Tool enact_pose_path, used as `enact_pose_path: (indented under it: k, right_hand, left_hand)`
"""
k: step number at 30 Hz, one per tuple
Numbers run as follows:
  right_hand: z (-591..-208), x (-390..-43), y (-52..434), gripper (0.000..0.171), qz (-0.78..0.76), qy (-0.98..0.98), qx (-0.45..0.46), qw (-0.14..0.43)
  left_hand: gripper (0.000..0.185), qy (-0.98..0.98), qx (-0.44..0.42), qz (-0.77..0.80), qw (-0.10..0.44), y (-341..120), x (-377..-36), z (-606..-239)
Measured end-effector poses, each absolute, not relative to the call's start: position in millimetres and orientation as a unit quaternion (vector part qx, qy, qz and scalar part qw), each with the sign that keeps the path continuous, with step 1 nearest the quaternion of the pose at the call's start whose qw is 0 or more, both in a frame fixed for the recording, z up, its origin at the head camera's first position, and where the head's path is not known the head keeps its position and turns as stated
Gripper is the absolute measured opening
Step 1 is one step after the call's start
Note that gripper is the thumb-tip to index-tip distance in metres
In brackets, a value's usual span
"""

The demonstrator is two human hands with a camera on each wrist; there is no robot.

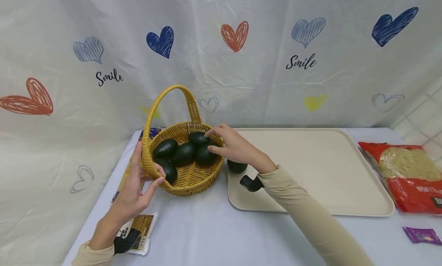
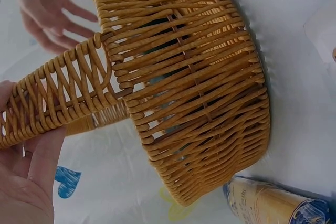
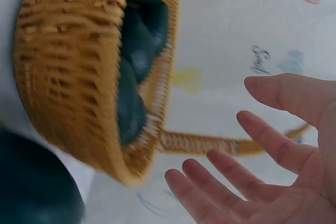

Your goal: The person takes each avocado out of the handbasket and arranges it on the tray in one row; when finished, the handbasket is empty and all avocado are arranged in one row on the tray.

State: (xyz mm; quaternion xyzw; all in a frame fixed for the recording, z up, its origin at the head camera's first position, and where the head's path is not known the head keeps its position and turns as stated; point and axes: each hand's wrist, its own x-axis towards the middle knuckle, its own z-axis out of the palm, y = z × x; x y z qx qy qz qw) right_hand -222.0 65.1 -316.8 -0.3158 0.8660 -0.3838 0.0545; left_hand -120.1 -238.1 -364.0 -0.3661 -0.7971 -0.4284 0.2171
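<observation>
Fingers [image 1: 212,132] of the right hand [image 1: 235,147] are extended and loose over the basket [image 1: 193,179], hovering above the avocados [image 1: 184,152]; right wrist view confirms nothing is grasped. Left hand [image 1: 132,193] pinches the base of the basket handle [image 1: 155,104] between thumb and fingers, steadying it.

Progress, as judged: one avocado [image 1: 236,167] lies on the beige tray [image 1: 310,174], partly behind the right wrist; about five are in the basket, which stands on the counter [image 1: 207,231] left of the tray.

Views: head view alone shows tray and the noodle packet [image 1: 404,174]. Left wrist view shows the basket's woven wall and a packet [image 2: 273,203] beside it. Right wrist view shows the open palm.
</observation>
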Motion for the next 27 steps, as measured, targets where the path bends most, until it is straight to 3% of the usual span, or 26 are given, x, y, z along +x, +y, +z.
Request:
enact_pose_path:
  k: [5,11,17,27]
  right_hand:
    - [-336,-231,50,0.036,-0.368,0.87,-0.321,0.069]
    - [-350,-238,38,0.038,-0.344,0.877,-0.322,0.087]
    - [-360,-238,26,0.036,-0.302,0.88,-0.346,0.12]
    - [-368,-238,17,0.023,-0.282,0.839,-0.448,0.124]
  left_hand:
    - [0.094,-0.8,-0.361,-0.434,0.204,-235,-121,-365]
    - [0.117,-0.816,-0.341,-0.421,0.199,-233,-119,-362]
    - [0.116,-0.817,-0.341,-0.418,0.203,-236,-121,-365]
    - [0.115,-0.815,-0.339,-0.426,0.198,-238,-118,-363]
